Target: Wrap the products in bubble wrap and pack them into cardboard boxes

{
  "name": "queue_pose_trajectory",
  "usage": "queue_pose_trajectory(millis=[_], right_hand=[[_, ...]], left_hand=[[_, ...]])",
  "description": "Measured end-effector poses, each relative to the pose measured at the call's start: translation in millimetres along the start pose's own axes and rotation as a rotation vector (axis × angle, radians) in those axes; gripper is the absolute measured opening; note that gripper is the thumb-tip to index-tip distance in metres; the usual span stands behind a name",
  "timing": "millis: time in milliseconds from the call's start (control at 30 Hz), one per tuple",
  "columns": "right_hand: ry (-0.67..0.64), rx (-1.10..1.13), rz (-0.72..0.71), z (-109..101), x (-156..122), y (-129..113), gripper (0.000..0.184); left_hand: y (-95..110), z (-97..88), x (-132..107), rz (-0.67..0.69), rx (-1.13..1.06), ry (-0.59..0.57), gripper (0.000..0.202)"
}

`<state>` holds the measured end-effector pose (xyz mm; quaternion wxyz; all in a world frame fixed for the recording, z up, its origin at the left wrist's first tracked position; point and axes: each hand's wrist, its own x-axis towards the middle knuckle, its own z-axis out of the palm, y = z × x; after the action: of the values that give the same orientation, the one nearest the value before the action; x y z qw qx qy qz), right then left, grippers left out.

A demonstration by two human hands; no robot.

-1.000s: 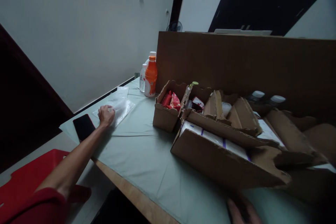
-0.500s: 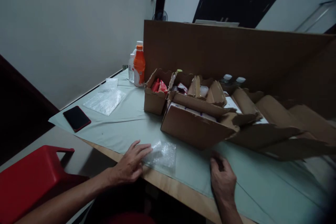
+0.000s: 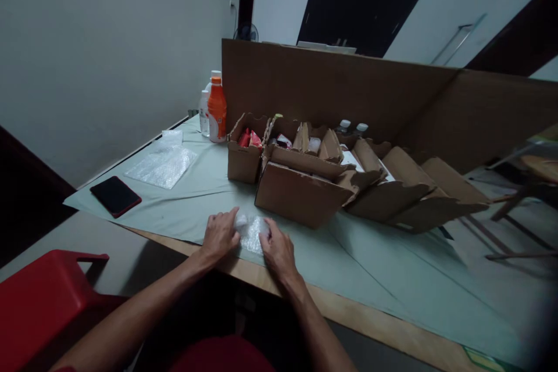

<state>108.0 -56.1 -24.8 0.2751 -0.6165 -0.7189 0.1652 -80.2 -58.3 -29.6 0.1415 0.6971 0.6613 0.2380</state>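
A small clear bubble wrap bag (image 3: pixel 251 235) lies at the table's front edge between my two hands. My left hand (image 3: pixel 221 236) grips its left side, fingers curled and thumb against the plastic. On the opposite side my right hand (image 3: pixel 278 249) pinches the bag with thumb and fingers. Whether anything is inside the bag I cannot make out. Just beyond my hands stands a long cardboard box (image 3: pixel 300 193).
Several cardboard bins (image 3: pixel 244 164) with packets line the back, before a tall cardboard panel (image 3: pixel 331 81). Left are an orange bottle (image 3: pixel 217 110), flat bubble wrap (image 3: pixel 162 165) and a phone (image 3: pixel 115 196). A red stool (image 3: pixel 47 296) stands at lower left.
My right hand has moved left from beside the box to the bag's right side. My left hand has closed on the left side. The camera view has turned rightward.
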Motion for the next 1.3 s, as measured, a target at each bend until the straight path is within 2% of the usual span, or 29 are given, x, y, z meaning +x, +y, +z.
queue_pose_trajectory(millis=[67,167,267,333,400,467,500,567,633,700,767,833,900,1000,1067,1133,1200,1300], right_hand=[[0.014,0.014,-0.013,-7.3,-6.0,2.0,0.043],[0.092,0.033,-0.038,-35.4,-16.6,10.3,0.04],[0.158,0.027,-0.201,-62.9,-21.5,12.0,0.033],[0.149,-0.016,-0.338,-73.8,-20.8,6.4,0.029],[0.132,-0.065,-0.441,-80.2,-18.7,-2.7,0.027],[0.139,-0.09,-0.511,-86.1,-17.8,-11.6,0.023],[0.155,-0.093,-0.532,-89.9,-18.4,-14.9,0.022],[0.199,-0.079,-0.544,-99.8,-21.8,-17.9,0.019],[0.256,-0.038,-0.519,-110.7,-26.5,-15.9,0.017],[0.3,0.015,-0.496,-119.2,-30.6,-10.9,0.014],[0.296,0.052,-0.5,-123.0,-32.6,-6.7,0.013],[0.243,0.06,-0.523,-123.1,-32.6,-6.0,0.015],[0.185,0.05,-0.549,-123.2,-32.3,-8.6,0.019],[0.163,0.04,-0.573,-130.4,-34.5,-11.8,0.021],[0.207,0.051,-0.549,-140.6,-38.2,-8.8,0.02],[0.287,0.065,-0.485,-152.1,-42.8,-1.3,0.018],[0.368,0.076,-0.413,-160.1,-47.0,8.8,0.016],[0.436,0.102,-0.332,-156.7,-49.1,24.7,0.013]], left_hand=[[-8.3,-6.1,3.6,-0.041,-0.044,-0.009,0.062],[-20.3,-20.1,4.9,-0.081,-0.129,-0.006,0.055],[-13.0,-35.6,2.6,-0.028,-0.198,0.042,0.059],[5.4,-44.0,2.5,0.147,-0.276,0.067,0.065],[28.2,-48.3,7.2,0.395,-0.379,0.05,0.078],[46.2,-47.3,18.0,0.562,-0.46,-0.067,0.092],[51.1,-45.1,24.8,0.577,-0.477,-0.177,0.091],[51.3,-38.8,37.3,0.545,-0.474,-0.408,0.073],[42.6,-33.0,44.4,0.506,-0.444,-0.535,0.051],[33.0,-30.5,45.3,0.498,-0.422,-0.509,0.052],[30.3,-30.9,43.8,0.5,-0.42,-0.437,0.071],[38.3,-31.0,45.0,0.527,-0.448,-0.375,0.089],[54.1,-27.9,50.5,0.563,-0.535,-0.4,0.097],[75.1,-17.9,61.4,0.538,-0.695,-0.681,0.079],[77.3,-12.3,63.9,0.495,-0.714,-0.876,0.059],[67.5,-12.5,60.5,0.47,-0.686,-0.954,0.051],[49.9,-20.1,54.2,0.439,-0.672,-0.972,0.047],[22.4,-38.0,48.6,0.373,-0.674,-0.891,0.042]])
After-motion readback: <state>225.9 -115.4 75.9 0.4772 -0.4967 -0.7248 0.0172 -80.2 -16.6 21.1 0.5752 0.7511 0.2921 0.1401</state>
